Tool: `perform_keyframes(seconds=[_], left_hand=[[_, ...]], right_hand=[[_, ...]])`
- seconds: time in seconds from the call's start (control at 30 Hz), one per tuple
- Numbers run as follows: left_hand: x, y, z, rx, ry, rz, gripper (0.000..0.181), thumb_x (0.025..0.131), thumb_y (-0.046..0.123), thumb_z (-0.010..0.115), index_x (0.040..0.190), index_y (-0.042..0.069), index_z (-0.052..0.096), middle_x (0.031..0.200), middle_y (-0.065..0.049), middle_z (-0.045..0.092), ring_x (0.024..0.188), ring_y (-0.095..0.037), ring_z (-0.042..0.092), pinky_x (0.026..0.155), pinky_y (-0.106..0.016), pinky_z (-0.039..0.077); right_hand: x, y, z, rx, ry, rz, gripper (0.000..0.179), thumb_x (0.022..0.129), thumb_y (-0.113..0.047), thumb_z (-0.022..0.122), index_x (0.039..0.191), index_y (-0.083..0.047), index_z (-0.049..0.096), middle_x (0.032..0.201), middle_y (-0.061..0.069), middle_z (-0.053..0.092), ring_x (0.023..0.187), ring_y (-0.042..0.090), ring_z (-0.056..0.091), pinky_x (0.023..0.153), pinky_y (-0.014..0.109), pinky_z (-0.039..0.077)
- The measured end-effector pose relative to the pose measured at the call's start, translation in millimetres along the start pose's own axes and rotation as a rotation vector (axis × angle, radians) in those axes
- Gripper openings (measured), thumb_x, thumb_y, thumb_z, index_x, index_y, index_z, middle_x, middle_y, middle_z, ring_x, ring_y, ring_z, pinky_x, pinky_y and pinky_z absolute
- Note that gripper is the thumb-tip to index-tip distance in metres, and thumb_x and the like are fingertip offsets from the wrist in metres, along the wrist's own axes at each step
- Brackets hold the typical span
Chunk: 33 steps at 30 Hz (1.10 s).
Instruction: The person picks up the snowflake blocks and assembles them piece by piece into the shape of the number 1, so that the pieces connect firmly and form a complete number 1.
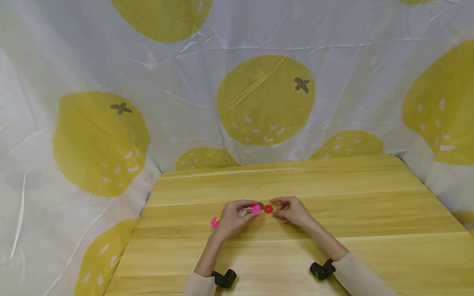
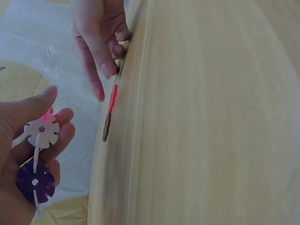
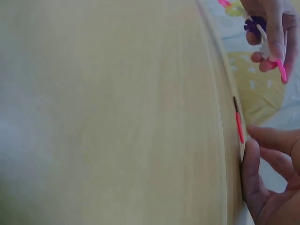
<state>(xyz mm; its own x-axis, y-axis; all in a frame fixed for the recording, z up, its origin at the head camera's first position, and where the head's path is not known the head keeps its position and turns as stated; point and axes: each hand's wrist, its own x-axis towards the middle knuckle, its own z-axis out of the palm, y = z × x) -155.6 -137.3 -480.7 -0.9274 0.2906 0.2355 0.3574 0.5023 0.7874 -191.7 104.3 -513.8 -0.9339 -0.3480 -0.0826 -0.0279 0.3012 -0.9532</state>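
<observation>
My left hand (image 1: 234,216) pinches a chain of notched snowflake discs between thumb and fingers. A pink disc (image 1: 255,209) shows at its fingertips. A white disc (image 2: 42,130) and a purple disc (image 2: 35,182) hang along the palm in the left wrist view, and another pink disc (image 1: 214,222) trails beyond the hand. Just right of the left fingertips is a red disc (image 1: 268,209) joined to a brown disc (image 2: 107,127); both look edge-on in the wrist views. My right hand (image 1: 292,211) is beside the red disc, thumb and forefinger parted, seemingly not touching it.
Both hands are over a wooden table (image 1: 370,197). A cloth (image 1: 177,98) printed with yellow lemons hangs behind it. Black wrist devices (image 1: 225,278) sit by each sleeve cuff.
</observation>
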Motion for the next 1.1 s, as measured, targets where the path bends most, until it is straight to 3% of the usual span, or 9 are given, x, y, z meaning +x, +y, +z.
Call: perform_keyframes(seconds=[0.47,0.73,0.87,1.03,1.1], left_hand=[[2.6,6.7,1.8,0.018,-0.064,-0.063,0.029,0.088,0.014,0.084,0.116,0.007,0.079,0.115,-0.006,0.079,0.11,-0.024,0.073,0.094,-0.036,0.058],[3.2,5.5,4.1,0.01,-0.077,-0.074,0.026,0.087,0.014,0.085,0.112,0.009,0.08,0.114,-0.005,0.08,0.111,-0.023,0.073,0.094,-0.032,0.057],[2.8,5.1,4.4,0.012,-0.065,-0.076,0.026,0.085,0.012,0.085,0.111,0.008,0.081,0.113,-0.007,0.08,0.111,-0.024,0.073,0.094,-0.032,0.058],[2.6,4.8,3.8,0.01,-0.054,-0.076,0.026,0.085,0.01,0.085,0.111,0.009,0.081,0.11,-0.005,0.079,0.104,-0.022,0.072,0.087,-0.026,0.056],[2.7,4.2,3.6,0.0,-0.054,-0.075,0.026,0.085,0.01,0.085,0.111,0.009,0.081,0.108,-0.004,0.079,0.1,-0.02,0.071,0.084,-0.023,0.054]], right_hand=[[10.5,-6,6,-0.138,0.028,-0.057,0.03,0.087,-0.003,0.081,0.116,0.004,0.076,0.073,0.008,0.066,0.046,0.008,0.054,0.045,0.023,0.049],[7.4,-6,8,-0.125,0.062,0.005,0.023,0.08,-0.001,0.087,0.1,0.001,0.075,0.077,0.005,0.063,0.052,0.009,0.055,0.048,0.025,0.052],[3.2,-5,3,-0.024,0.036,0.031,0.022,0.084,0.002,0.082,0.097,0.003,0.064,0.084,0.011,0.067,0.062,0.013,0.065,0.056,0.027,0.058],[-4.4,-3,-8,0.196,-0.04,0.053,0.02,0.094,0.005,0.069,0.107,0.011,0.055,0.088,0.021,0.071,0.075,0.023,0.076,0.071,0.033,0.064],[-7.5,-3,-12,0.225,-0.069,0.04,0.022,0.095,0.004,0.069,0.11,0.013,0.055,0.09,0.023,0.072,0.078,0.026,0.077,0.073,0.034,0.064]])
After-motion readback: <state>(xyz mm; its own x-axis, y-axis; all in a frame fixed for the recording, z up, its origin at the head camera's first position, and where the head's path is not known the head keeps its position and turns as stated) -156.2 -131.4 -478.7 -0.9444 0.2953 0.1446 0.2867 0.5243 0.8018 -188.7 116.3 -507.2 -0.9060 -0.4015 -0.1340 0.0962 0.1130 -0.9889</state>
